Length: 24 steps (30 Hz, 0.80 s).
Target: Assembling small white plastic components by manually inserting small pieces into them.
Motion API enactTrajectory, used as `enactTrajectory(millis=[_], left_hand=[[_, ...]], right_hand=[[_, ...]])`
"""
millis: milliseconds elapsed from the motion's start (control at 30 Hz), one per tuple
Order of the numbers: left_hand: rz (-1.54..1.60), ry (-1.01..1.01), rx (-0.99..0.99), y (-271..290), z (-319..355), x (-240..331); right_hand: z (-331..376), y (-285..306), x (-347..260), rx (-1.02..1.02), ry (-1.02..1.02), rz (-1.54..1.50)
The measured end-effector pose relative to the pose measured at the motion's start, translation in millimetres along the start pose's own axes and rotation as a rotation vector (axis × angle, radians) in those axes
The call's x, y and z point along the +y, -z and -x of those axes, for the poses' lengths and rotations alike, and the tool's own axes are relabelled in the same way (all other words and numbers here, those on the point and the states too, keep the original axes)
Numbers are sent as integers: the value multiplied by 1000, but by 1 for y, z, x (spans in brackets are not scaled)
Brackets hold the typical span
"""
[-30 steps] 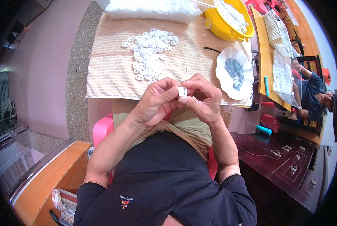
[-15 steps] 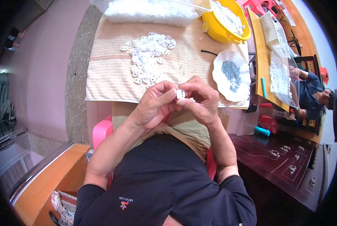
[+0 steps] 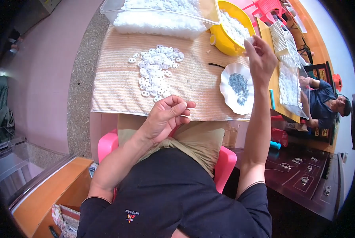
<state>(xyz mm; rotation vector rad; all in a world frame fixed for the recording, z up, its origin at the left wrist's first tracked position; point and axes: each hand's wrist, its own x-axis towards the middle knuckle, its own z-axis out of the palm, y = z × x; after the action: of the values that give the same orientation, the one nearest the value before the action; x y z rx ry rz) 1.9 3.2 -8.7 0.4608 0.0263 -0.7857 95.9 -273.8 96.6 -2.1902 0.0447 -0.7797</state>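
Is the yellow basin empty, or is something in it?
Not empty: the yellow basin has white pieces in it, visible through its open top; how deep, I cannot tell.

The view is bright, its edges curving into blackness.

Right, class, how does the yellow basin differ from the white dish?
The yellow basin has a plain rim; the white dish has a wavy one. The basin is deep, the dish shallower. The basin holds white pieces, the dish dark, finer bits. Both are open on top.
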Motion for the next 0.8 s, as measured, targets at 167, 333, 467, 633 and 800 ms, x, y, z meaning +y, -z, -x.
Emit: enactTrajectory(millis=[167, 333, 467, 633, 800], left_hand=[[2, 1, 42, -4, 0, 2], [-6, -6, 33, -1, 0, 2], [-21, 2, 39, -2, 0, 2], [-9, -8, 51, -3, 0, 2], [-6, -9, 64, -2, 1, 1]], right_hand=[[-12, -2, 17, -28, 66, 428], [38, -34, -16, -325, 124, 38], [57, -64, -30, -533, 114, 96], [62, -88, -21, -644, 137, 199], [66, -107, -21, -671, 223, 256]])
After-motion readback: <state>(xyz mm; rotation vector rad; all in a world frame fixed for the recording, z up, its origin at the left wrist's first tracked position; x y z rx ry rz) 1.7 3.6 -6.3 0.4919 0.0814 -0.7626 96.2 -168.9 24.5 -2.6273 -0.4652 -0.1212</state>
